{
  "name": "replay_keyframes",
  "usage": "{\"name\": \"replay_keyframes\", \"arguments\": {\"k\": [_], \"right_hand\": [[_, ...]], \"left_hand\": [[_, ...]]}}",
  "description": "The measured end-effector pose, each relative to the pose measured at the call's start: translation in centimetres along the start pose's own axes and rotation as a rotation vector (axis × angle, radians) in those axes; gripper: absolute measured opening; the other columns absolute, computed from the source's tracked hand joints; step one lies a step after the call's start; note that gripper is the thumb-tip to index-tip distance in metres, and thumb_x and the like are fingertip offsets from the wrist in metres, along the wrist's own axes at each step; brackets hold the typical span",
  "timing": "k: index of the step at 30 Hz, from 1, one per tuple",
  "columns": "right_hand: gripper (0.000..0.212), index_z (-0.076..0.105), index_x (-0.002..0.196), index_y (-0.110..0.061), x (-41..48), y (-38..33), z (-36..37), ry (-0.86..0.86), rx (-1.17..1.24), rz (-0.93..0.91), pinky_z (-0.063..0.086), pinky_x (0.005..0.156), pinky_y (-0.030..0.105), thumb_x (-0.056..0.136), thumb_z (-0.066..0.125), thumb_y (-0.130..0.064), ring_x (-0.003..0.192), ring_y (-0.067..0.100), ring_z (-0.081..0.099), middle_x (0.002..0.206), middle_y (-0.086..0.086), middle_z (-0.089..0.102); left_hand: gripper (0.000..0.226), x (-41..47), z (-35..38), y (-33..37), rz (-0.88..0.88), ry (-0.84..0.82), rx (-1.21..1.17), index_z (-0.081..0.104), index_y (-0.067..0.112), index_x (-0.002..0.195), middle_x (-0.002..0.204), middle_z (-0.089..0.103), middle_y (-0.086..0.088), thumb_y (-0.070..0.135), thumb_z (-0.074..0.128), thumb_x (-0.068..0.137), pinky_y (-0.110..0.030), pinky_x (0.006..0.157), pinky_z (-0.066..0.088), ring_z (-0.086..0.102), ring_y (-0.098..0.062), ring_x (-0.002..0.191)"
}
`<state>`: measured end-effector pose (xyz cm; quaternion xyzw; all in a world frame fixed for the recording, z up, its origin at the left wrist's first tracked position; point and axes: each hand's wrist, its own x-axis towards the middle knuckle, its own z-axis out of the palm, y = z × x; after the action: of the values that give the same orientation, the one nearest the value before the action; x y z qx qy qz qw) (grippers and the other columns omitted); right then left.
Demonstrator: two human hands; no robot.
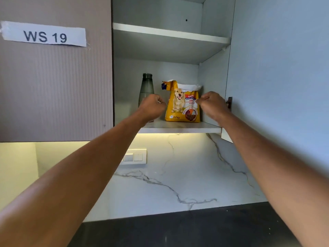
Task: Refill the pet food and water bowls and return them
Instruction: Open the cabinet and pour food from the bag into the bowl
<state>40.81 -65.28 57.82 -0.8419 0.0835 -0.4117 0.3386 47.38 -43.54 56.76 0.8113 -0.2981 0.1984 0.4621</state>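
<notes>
A yellow dog-food bag point(182, 104) with a torn-open white top stands upright on the lower shelf point(179, 129) of an open wall cabinet. Left of it stands a dark grey-green bottle point(146, 86). My left hand point(153, 106) is raised at the bag's left side, in front of the bottle's lower part, fingers curled and holding nothing. My right hand point(212, 104) is at the bag's right side, fingers curled, also holding nothing. Neither hand grips the bag. No bowls are in view.
The cabinet's right door point(277, 77) stands open beside my right arm. The left door point(53, 86) is closed and carries a "WS 19" label. An upper shelf point(169, 32) is bare. Below are a marble backsplash with a switch plate point(135, 156) and a dark countertop point(178, 229).
</notes>
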Motion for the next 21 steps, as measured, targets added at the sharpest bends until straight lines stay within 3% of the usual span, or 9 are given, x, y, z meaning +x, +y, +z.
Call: {"name": "replay_keyframes", "arguments": {"k": [3, 5, 7, 10, 13, 15, 17, 19, 21], "right_hand": [[0.036, 0.062, 0.126, -0.003, 3.1, 1.3, 2.5, -0.078, 0.029, 0.065, 0.056, 0.083, 0.036, 0.101, 0.063, -0.029, 0.107, 0.031, 0.069, 0.121, 0.017, 0.069], [0.050, 0.052, 0.139, -0.001, 4.8, 2.0, 4.2, -0.054, 0.049, 0.104, 0.054, 0.102, 0.048, 0.102, 0.063, -0.032, 0.124, 0.037, 0.062, 0.138, 0.021, 0.059], [0.057, 0.048, 0.143, 0.001, 6.6, 2.9, 5.6, -0.014, 0.054, 0.130, 0.052, 0.106, 0.048, 0.102, 0.062, -0.036, 0.128, 0.040, 0.058, 0.144, 0.023, 0.055], [0.056, 0.053, 0.140, 0.002, 9.7, 5.1, 7.2, 0.019, 0.062, 0.184, 0.052, 0.099, 0.041, 0.103, 0.057, -0.040, 0.125, 0.040, 0.060, 0.139, 0.025, 0.059], [0.047, 0.068, 0.124, 0.003, 12.6, 7.3, 8.6, 0.030, 0.198, 0.225, 0.059, 0.093, 0.042, 0.104, 0.051, -0.036, 0.105, 0.035, 0.070, 0.122, 0.023, 0.072], [0.045, 0.072, 0.112, 0.003, 13.8, 8.1, 9.5, 0.033, 0.308, 0.249, 0.059, 0.078, 0.035, 0.106, 0.048, -0.034, 0.084, 0.028, 0.070, 0.108, 0.017, 0.075], [0.043, 0.071, 0.104, -0.004, 15.8, 9.3, 10.3, 0.005, 0.352, 0.276, 0.048, 0.061, 0.028, 0.109, 0.043, -0.036, 0.068, 0.021, 0.061, 0.088, 0.010, 0.070], [0.039, 0.065, 0.096, -0.013, 16.3, 9.0, 10.6, -0.020, 0.333, 0.262, 0.040, 0.054, 0.024, 0.110, 0.040, -0.040, 0.061, 0.014, 0.055, 0.076, 0.004, 0.061], [0.036, 0.063, 0.093, -0.016, 17.3, 9.3, 11.0, -0.026, 0.344, 0.246, 0.036, 0.051, 0.022, 0.109, 0.041, -0.039, 0.059, 0.009, 0.052, 0.077, 0.005, 0.059]], "left_hand": [[0.006, 3.1, 2.0, -1.2, 0.014, 0.017, -0.011, 0.062, 0.014, 0.098, 0.101, 0.065, -0.017, 0.018, 0.058, 0.098, -0.041, 0.079, 0.051, 0.066, -0.034, 0.097], [0.005, 5.4, 3.4, -2.0, 0.000, 0.031, -0.021, 0.060, 0.016, 0.097, 0.096, 0.057, -0.011, 0.020, 0.058, 0.099, -0.036, 0.077, 0.043, 0.058, -0.026, 0.091], [0.015, 7.7, 4.7, -2.6, -0.042, 0.038, -0.024, 0.065, 0.010, 0.100, 0.097, 0.055, -0.009, 0.023, 0.057, 0.099, -0.034, 0.078, 0.040, 0.052, -0.023, 0.090], [0.039, 11.1, 6.9, -3.1, -0.122, 0.016, -0.037, 0.059, 0.003, 0.124, 0.112, 0.058, -0.010, 0.035, 0.055, 0.102, -0.034, 0.082, 0.041, 0.054, -0.023, 0.100], [0.054, 14.1, 9.0, -3.7, -0.205, -0.026, -0.070, 0.049, 0.008, 0.137, 0.132, 0.058, -0.011, 0.047, 0.053, 0.102, -0.035, 0.086, 0.042, 0.054, -0.025, 0.112], [0.062, 15.6, 10.0, -4.3, -0.248, -0.049, -0.105, 0.048, 0.007, 0.139, 0.138, 0.058, -0.012, 0.054, 0.055, 0.099, -0.037, 0.090, 0.045, 0.057, -0.028, 0.119], [0.069, 17.5, 11.5, -4.8, -0.272, -0.051, -0.140, 0.052, 0.006, 0.134, 0.137, 0.061, -0.013, 0.062, 0.058, 0.094, -0.036, 0.088, 0.049, 0.061, -0.029, 0.119], [0.074, 17.9, 11.0, -5.0, -0.278, -0.063, -0.175, 0.055, 0.007, 0.130, 0.133, 0.064, -0.011, 0.069, 0.059, 0.090, -0.032, 0.076, 0.048, 0.063, -0.025, 0.110], [0.079, 18.5, 11.1, -5.3, -0.298, -0.080, -0.197, 0.054, 0.009, 0.132, 0.132, 0.065, -0.010, 0.073, 0.059, 0.086, -0.034, 0.079, 0.048, 0.065, -0.027, 0.112]]}}
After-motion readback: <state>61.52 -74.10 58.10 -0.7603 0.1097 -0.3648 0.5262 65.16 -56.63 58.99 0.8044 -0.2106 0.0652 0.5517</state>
